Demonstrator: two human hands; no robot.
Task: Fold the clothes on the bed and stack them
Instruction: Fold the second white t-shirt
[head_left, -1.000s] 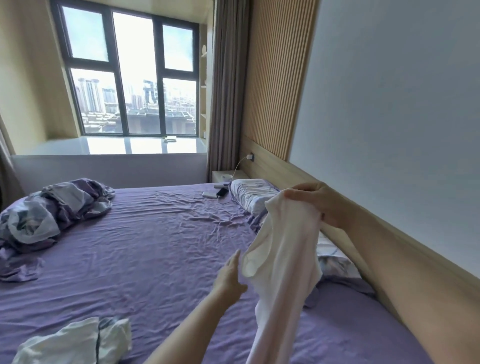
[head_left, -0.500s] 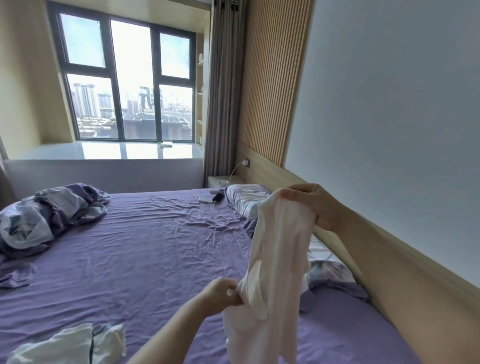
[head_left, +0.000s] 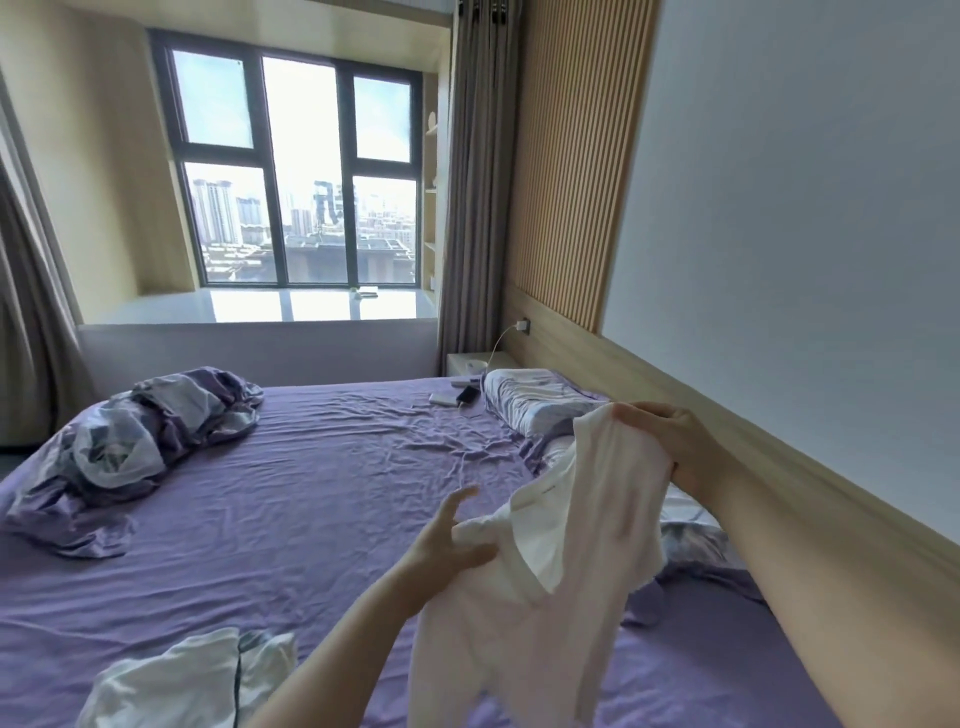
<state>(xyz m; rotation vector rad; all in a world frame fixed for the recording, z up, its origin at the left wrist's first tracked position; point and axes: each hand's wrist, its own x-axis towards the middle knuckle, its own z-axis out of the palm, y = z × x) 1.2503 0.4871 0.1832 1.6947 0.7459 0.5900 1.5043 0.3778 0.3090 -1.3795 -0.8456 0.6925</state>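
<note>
A white V-neck shirt (head_left: 566, 582) hangs in the air over the right side of the purple bed (head_left: 311, 493). My right hand (head_left: 670, 441) grips its top edge, held up near the headboard. My left hand (head_left: 447, 545) is lower and to the left, thumb against the shirt's collar edge, with the fingers spread and blurred. Another pale, crumpled garment (head_left: 182, 680) lies on the sheet at the lower left.
A bunched purple-patterned duvet (head_left: 140, 436) lies at the far left. Pillows (head_left: 535, 400) sit along the wooden headboard on the right. A phone and a white power bank (head_left: 457, 397) lie near the bedside table (head_left: 472, 361). A window ledge runs behind the bed.
My left hand had closed on the shirt's edge half a second ago; now its fingers are spread. The shirt has swung a little lower and wider. My view has tilted slightly.
</note>
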